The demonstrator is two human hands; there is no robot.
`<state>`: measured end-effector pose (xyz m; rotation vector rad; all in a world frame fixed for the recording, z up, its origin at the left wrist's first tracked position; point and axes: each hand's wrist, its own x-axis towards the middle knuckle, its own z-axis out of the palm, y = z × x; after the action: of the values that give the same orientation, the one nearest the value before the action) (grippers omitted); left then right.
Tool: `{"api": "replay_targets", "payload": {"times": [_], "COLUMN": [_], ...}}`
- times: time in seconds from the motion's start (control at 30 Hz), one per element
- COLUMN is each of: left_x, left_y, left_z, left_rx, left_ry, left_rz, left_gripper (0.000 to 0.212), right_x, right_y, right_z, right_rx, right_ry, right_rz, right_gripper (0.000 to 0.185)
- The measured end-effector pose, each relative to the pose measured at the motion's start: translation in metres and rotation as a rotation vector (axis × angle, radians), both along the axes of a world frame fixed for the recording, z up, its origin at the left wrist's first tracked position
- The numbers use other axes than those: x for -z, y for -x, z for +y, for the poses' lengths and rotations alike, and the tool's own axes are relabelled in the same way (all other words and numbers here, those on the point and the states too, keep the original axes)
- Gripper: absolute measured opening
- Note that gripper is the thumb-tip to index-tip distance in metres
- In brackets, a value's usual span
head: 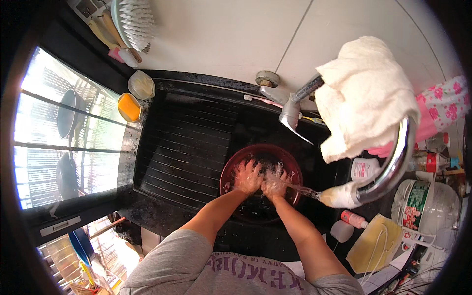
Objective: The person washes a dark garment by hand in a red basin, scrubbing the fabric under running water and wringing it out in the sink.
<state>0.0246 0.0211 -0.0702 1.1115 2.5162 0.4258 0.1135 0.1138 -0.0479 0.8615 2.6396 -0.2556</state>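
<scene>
A dark red round basin (299,173) stands in the black sink (313,191), beside a ridged drainboard (184,147). Both my hands are inside it, palms down and wet. My left hand (247,177) has its fingers spread on the left side. Close by, my right hand (274,183) also has its fingers apart, partly blurred by running water. The stream (306,191) flows from the cloth-wrapped end of a chrome faucet spout (389,169) onto my right hand. Something dark lies between and beyond my fingertips; whether it is cloth or only dark water cannot be told.
A cream cloth (365,96) hangs over the spout. The faucet lever (291,118) and a pink toothbrush (263,99) are at the back ledge. Orange soap (129,106) sits at the left corner. On the right stand a white bottle (365,168) and a large clear plastic jug (438,206).
</scene>
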Motion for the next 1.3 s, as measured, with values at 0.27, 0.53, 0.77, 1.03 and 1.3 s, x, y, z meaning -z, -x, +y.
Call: {"api": "replay_targets", "payload": {"times": [0.27,0.53,0.77,1.03,1.3], "left_x": [0.034,-0.021,-0.057,-0.044,-0.006], "left_y": [-0.001,0.027,-0.013,-0.025,-0.003], "left_z": [0.000,0.007,-0.038,-0.002,0.005], "left_rx": [-0.109,0.197,-0.108,-0.154,0.031], "left_ry": [-0.146,-0.252,0.064,0.145,0.047], "left_rz": [-0.055,-0.121,-0.190,0.069,0.051], "left_gripper": [0.047,0.036,0.051,0.056,0.049], "right_x": [0.039,0.040,-0.073,-0.021,0.050], "right_y": [0.000,-0.013,-0.028,-0.011,-0.015], "right_z": [0.004,-0.006,-0.014,0.012,0.019], "right_rx": [0.144,0.381,0.382,-0.139,0.136], "right_ry": [-0.087,0.079,0.362,0.084,0.123], "right_rz": [0.209,0.170,-0.114,0.267,0.124], "right_gripper": [0.039,0.036,0.056,0.068,0.054]}}
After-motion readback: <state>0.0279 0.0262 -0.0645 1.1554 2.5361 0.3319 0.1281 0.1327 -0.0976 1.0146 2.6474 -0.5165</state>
